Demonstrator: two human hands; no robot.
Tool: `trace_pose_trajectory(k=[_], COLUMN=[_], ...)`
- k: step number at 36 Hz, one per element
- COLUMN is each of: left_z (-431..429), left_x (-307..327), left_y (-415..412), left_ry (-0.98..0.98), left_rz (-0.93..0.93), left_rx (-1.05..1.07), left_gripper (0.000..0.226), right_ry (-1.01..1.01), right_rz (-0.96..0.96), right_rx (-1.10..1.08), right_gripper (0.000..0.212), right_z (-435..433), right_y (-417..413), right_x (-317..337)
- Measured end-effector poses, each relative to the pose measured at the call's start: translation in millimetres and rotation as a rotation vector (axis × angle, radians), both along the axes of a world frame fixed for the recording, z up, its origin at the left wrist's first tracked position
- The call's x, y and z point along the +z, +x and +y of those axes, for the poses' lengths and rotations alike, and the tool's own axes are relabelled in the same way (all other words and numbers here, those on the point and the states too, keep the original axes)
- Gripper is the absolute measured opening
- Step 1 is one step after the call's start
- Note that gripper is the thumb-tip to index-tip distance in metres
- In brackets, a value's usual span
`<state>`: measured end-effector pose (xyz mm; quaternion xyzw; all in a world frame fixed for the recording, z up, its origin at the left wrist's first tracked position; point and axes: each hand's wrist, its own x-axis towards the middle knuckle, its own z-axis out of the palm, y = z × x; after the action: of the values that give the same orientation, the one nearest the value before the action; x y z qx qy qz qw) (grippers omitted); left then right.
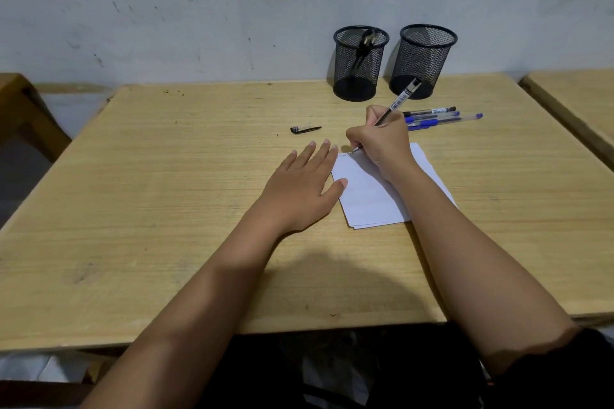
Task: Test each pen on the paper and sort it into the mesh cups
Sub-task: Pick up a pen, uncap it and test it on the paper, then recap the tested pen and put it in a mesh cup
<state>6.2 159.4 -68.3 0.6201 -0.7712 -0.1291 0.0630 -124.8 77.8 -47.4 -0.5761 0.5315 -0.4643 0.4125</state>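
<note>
Wooden desk [166, 209]: I am sitting at it, facing a scuffed pale wall [199, 10], with the job laid out toward the far right.
Black pen [398, 100]: I am pressing its uncapped tip to the top left corner of the paper, barrel slanting up toward the cups.
Right hand [378, 139]: I am pinching the black pen low on the barrel between thumb and curled fingers, wrist resting on the sheet for control.
Paper [368, 199]: lying askew before me; a faint scribble [345, 154] is showing at the tip, too small to judge the ink.
Left hand [299, 189]: I am laying it flat, fingers straight and holding nothing, thumb touching the paper's left edge, seemingly to stop it sliding.
Cap [305, 129]: lying apart on the wood to the left, likely set aside for recapping.
Waiting pens [435, 116]: lying side by side just beyond my right hand, blue among them, within easy reach.
Mesh cups: standing side by side at the wall; the left cup [358, 66] is holding something dark, probably pens, and the right cup [422, 60] is looking empty, so sorting appears barely begun.
</note>
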Motion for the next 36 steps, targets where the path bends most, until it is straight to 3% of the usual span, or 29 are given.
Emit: trace_pose_trajectory(k=[9,14,20,25,28,31,36], left_z=[-0.4,0.6,-0.4,-4.6,-12.5,-30.5,-65.4], left_x=[-1.4,-0.8,3.1,10.8,18.7,21.5,14.5], left_y=[1.0,2.0,3.2,7.4,12.6,20.2,29.4], left_ry=[-0.017,-0.031,-0.041,0.013,-0.041,-0.121,-0.129], left_rz=[0.025,0.063,0.146,0.322,0.433,0.394,0.247], left_rx=[-0.004,-0.005,0.006,0.026,0.073,0.131,0.226], left_gripper=[0.059,0.059,0.061,0.066,0.069,0.066,0.048], right_ry=[-0.022,0.054,0.113,0.114,0.102,0.097,0.102], right_rz=[-0.051,-0.500,-0.719,-0.767,-0.698,-0.591,-0.565], right_rx=[-0.027,0.030,0.143,0.173,0.173,0.184,0.194], right_gripper=[0.028,0.033,0.012,0.014,0.017,0.016,0.009], right_z=[-2.0,-1.7,-4.3,-6.8,-7.1,-9.5,-14.4], right_y=[-1.9,-7.7,-12.1,-17.0,-18.7,-20.9,-23.6], right_x=[-1.9,0.7,5.9,14.0,24.2,37.5,52.7])
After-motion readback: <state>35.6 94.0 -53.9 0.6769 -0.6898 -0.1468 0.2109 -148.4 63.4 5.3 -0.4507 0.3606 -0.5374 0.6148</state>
